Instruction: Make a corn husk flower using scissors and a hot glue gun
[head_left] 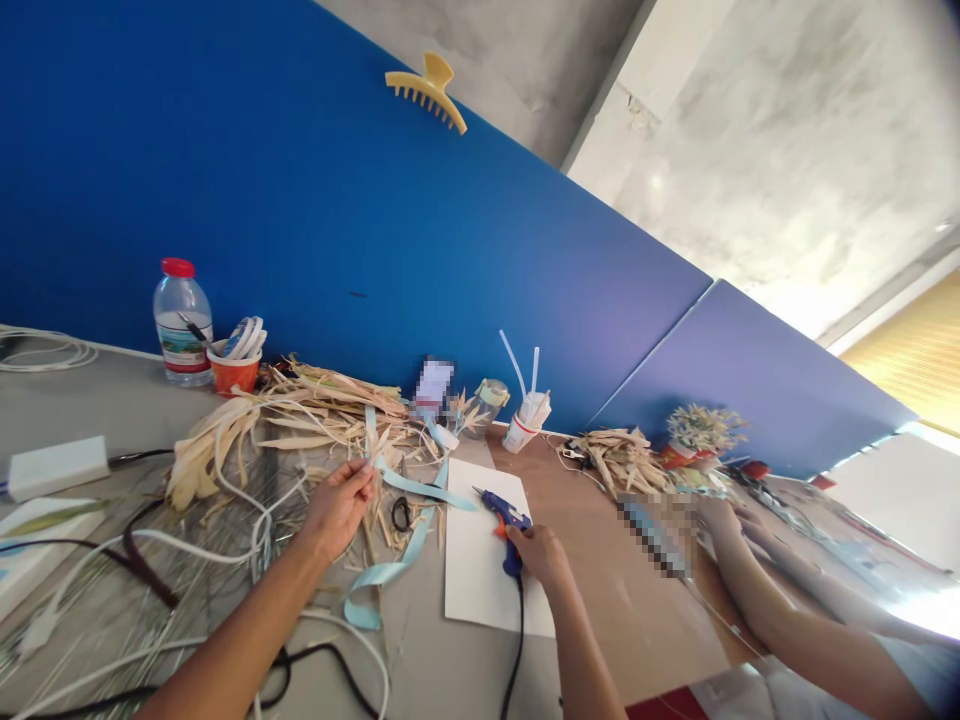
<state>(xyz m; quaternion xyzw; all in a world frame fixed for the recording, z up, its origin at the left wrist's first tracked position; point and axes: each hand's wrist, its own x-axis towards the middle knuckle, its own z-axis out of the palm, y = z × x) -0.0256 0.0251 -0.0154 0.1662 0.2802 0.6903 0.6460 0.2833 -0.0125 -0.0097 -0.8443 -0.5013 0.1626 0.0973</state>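
Observation:
My left hand (341,508) is closed in a pinch on a pale piece of dried husk (381,443), above the heap of dry leaves. A light blue ribbon (421,487) runs right from beside those fingertips; whether they grip it too I cannot make out. My right hand (541,552) is wrapped around the handle of a blue glue gun (507,512), its nozzle pointing up and left over a white sheet (469,570). Another length of light blue ribbon (373,577) curls on the table. Black-handled scissors (401,514) lie among scraps between my hands.
Dried husks (330,395) and white cables (202,548) cover the left side. A bottle (181,335), an orange cup (235,372), a phone (433,388) and a white cup (523,428) stand along the blue partition (300,200). A co-worker's arms (757,590) rest at the right.

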